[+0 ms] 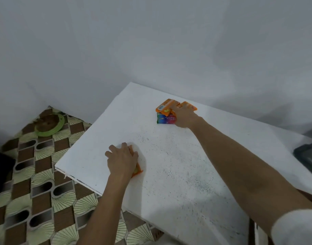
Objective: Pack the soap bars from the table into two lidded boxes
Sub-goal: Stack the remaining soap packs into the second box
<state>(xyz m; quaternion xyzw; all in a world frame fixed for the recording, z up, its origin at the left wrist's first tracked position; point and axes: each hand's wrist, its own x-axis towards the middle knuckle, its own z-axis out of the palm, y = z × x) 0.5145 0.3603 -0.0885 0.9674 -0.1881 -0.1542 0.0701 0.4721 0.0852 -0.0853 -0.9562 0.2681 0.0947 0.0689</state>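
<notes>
Resting palm-down near the desk's [169, 174] left edge, the left hand [122, 160] covers an orange soap bar [137, 169], fingers curled over it; whether it truly grips the bar cannot be told. Farther back, the right hand [184, 116] reaches into a small cluster of bars: two orange ones [165, 106] lying on and beside a multicoloured bar [165, 119]. Its fingers lie on the pile, their grip hidden. A dark tray [309, 156] shows at the desk's right edge. A green dish [50, 124] sits on the patterned floor [36, 191].
</notes>
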